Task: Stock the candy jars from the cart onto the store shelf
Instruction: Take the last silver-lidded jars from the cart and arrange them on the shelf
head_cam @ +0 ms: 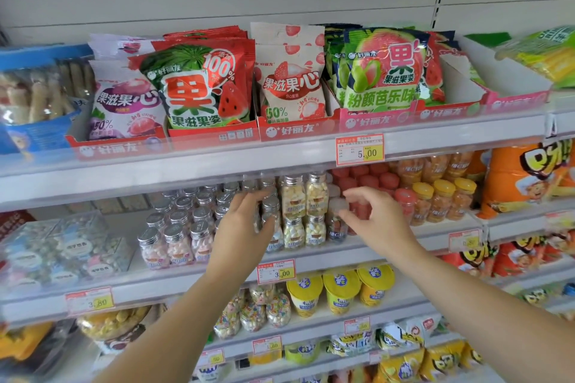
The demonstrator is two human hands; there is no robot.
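Pinching a clear white-capped jar (336, 227) by the shelf's (342, 253) front edge, right hand (373, 214); left hand (242, 224) touches silver-capped jars (179, 239), fingers straight

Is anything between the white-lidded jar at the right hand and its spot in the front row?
Nothing visible. The right hand pinches the white-lidded jar by its lid, and the jar looks already down in the front row, between the silver-lidded jars on its left and the red-lidded jars behind the hand.
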